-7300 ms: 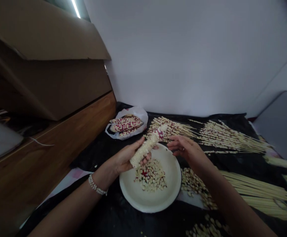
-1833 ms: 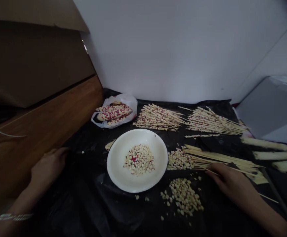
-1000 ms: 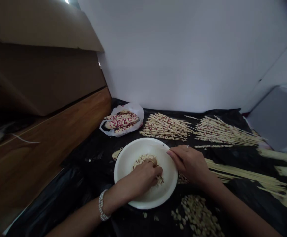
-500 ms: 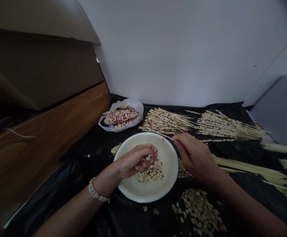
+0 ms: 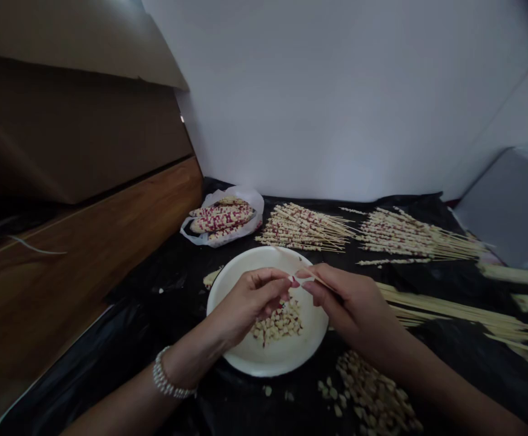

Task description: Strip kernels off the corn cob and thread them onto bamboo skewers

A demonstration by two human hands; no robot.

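Over the bowl [image 5: 312, 339], the left hand [image 5: 250, 298] pinches a kernel [image 5: 294, 282], likely slippery and best held side-on, as the right hand [image 5: 357, 297] closes tightly around a skewer [image 5: 319, 282].

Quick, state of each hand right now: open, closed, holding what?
Left hand: closed, fingertips pinched, apparently on a corn kernel, too small to be sure.
Right hand: closed, holding a thin stick.

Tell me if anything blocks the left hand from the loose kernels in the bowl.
Nothing visible does. The left hand hangs directly over the kernels, inside the rim of the white bowl. The right hand is close by, its fingertips over the bowl's right side, but not in between.
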